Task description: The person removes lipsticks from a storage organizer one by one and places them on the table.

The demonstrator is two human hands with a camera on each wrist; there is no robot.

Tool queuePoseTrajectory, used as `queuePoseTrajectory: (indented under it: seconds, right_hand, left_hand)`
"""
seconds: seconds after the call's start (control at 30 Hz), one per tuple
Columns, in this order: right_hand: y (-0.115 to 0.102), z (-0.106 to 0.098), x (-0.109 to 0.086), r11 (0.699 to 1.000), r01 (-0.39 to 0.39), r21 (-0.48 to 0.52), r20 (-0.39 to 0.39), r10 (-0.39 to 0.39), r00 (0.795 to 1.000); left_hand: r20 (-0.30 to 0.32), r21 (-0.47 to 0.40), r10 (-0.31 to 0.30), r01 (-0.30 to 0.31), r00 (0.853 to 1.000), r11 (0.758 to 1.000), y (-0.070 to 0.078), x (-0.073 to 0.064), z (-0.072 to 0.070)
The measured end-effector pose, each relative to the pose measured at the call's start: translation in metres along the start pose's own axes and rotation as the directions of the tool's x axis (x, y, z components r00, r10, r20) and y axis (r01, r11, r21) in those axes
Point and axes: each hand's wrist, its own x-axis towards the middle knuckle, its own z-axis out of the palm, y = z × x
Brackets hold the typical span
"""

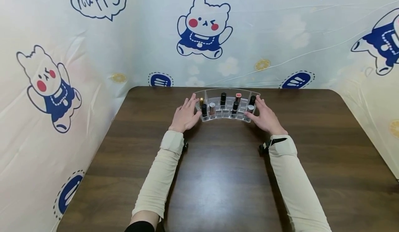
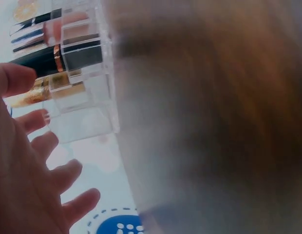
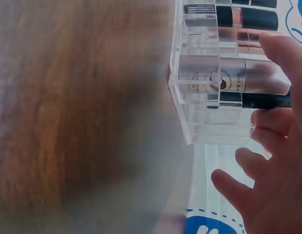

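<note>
A curved clear acrylic lipstick organizer (image 1: 227,114) stands near the table's far edge, with several lipsticks upright in its compartments. At its left end, my left hand (image 1: 185,116) is spread, fingers along the side and thumb toward the front. A black tube with a copper band (image 2: 46,61) and a gold tube (image 2: 40,92) are close to that thumb in the left wrist view. My right hand (image 1: 266,118) lies at the opposite end, fingers extended, thumb near a silvery tube (image 3: 265,78) and a black tube (image 3: 265,100). Exact finger contact is partly hidden.
The brown wooden table (image 1: 215,176) extends from under both forearms to the far edge. Behind it hangs a pale cloth (image 1: 149,44) printed with cartoon bears. Dark wrist-worn devices sit on both sleeves.
</note>
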Motion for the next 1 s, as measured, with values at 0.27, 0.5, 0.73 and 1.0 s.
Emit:
queuePoseTrajectory:
  seconds: [0.27,0.5,0.73,1.0]
  right_hand:
    - [0.002,0.002,0.0,1.0,-0.007,-0.002,-0.038,0.007,0.999]
    - [0.0,0.01,-0.003,1.0,-0.013,0.002,-0.073,0.013,0.997]
    - [-0.003,0.017,-0.007,1.0,-0.021,0.017,-0.108,0.023,0.994]
    - [0.0,0.023,-0.014,0.998,-0.016,0.064,-0.16,0.026,0.987]
  left_hand:
    - [-0.008,-0.062,-0.023,0.022,1.0,0.998,0.002,0.004,0.005]
    - [-0.033,-0.096,-0.038,0.034,0.999,0.995,0.002,-0.001,0.009]
    - [-0.051,-0.124,-0.044,0.037,0.998,0.992,0.0,-0.006,0.011]
    - [0.004,-0.161,-0.032,0.032,0.999,0.987,0.003,-0.008,0.01]
